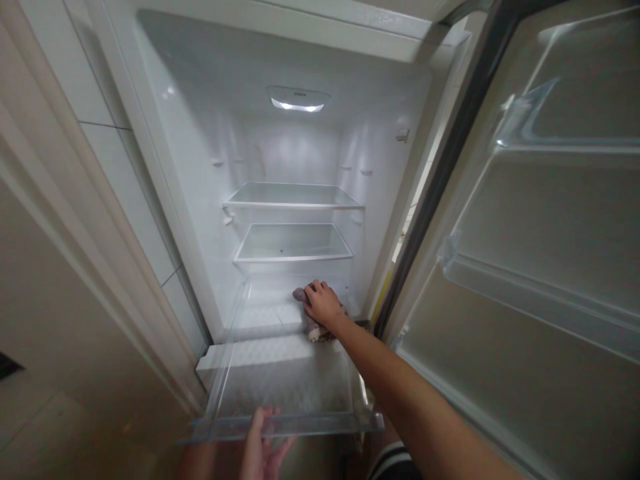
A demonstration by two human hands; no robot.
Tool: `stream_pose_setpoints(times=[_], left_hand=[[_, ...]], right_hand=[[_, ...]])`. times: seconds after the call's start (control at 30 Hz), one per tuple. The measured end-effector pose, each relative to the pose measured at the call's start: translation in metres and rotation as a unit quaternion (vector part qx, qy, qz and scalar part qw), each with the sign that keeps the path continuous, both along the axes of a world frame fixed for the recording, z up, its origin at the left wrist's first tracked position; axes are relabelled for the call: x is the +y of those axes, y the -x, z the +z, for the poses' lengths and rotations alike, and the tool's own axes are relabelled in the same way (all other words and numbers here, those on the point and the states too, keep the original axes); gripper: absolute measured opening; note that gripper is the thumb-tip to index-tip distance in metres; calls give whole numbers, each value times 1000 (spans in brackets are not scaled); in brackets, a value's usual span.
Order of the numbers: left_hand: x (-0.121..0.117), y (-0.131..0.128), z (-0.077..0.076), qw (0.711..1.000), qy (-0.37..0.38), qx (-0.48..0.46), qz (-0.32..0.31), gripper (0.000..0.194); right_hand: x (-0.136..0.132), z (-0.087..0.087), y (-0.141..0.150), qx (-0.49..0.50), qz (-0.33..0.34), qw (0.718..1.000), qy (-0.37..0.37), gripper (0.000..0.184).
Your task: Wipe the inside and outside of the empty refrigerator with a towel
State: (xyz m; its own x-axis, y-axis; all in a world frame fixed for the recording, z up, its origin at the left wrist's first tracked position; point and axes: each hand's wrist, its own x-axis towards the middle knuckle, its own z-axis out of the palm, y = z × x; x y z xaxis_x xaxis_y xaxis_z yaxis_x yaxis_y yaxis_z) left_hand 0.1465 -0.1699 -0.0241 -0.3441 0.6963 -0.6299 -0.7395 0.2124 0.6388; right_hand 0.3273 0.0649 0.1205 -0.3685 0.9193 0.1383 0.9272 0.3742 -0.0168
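Observation:
My right hand [323,303] is closed on a greyish, rumpled cloth [314,328], pressing it down inside the lower part of the fridge. Part of the cloth sticks out past my fingers on the left and below. At the bottom, my left hand [265,443] grips the front edge of a clear plastic drawer [320,424] from beneath, fingertips showing over the rim. The drawer is pulled out toward me, tilted slightly and a little blurred. The cloth hides what lies directly under my right hand.
Two glass shelves [295,195] sit above the drawer inside the white fridge. A lamp [299,100] glows on its ceiling. The open door [540,220] stands at the right with clear door bins [525,293]. A tiled wall [120,180] runs close along the left.

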Motion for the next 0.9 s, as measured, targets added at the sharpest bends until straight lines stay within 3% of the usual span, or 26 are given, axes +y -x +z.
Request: stream_pose_setpoints(times=[0.1, 0.2, 0.33, 0.4, 0.5, 0.6, 0.73, 0.83, 0.9], left_hand=[[0, -2, 18, 998, 21, -54, 6, 8], [-1, -8, 32, 999, 14, -38, 21, 6], [-3, -14, 35, 999, 21, -26, 8, 7], [-3, -16, 34, 999, 19, -26, 10, 8], [-5, -18, 35, 999, 13, -32, 25, 2], [-5, -20, 38, 999, 7, -35, 25, 3], [-5, -26, 40, 1000, -2, -17, 10, 6], [-6, -31, 45, 1000, 0, -8, 15, 11], [-6, -34, 49, 1000, -2, -9, 23, 14]], right_hand=[[-9, 1, -4, -16, -54, 998, -3, 33], [-17, 3, -4, -32, -87, 996, 12, 32], [-22, 12, 5, -44, -124, 991, 34, 33], [-22, 19, 11, -53, -137, 988, 49, 55], [-22, 27, 15, -85, -94, 985, 115, 112], [-19, 29, 13, -139, 2, 975, 176, 133], [-10, 32, 4, -149, 88, 977, 121, 123], [-4, 39, -5, -118, 114, 985, 45, 90], [-2, 46, -11, -118, 112, 986, 32, 72]])
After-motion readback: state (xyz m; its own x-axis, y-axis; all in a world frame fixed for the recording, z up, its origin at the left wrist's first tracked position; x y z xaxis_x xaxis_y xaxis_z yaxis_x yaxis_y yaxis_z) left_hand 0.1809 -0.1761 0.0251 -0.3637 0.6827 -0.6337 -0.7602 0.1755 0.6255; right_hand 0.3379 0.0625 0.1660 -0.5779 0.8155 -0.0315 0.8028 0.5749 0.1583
